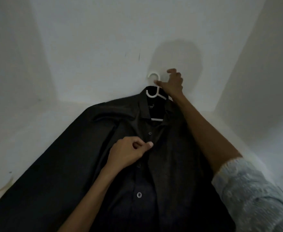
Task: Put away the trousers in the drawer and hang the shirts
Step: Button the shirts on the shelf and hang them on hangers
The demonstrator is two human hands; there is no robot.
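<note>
A black button-up shirt (73,164) sits on a white plastic hanger (152,77) and spreads out over a white surface. Only the hanger's hook and a short bar inside the collar show. My right hand (172,84) is up at the collar, with thumb and fingers on the hanger's neck just below the hook. My left hand (129,153) pinches the shirt's front placket near the second button, fingers curled. The shirt's right side is hidden under my right arm. No trousers or drawer are in view.
White walls (103,39) close in behind and on both sides, forming a box-like white space. My right forearm, in a pale patterned sleeve (254,198), crosses the lower right. Faint scuff marks lie at the lower left.
</note>
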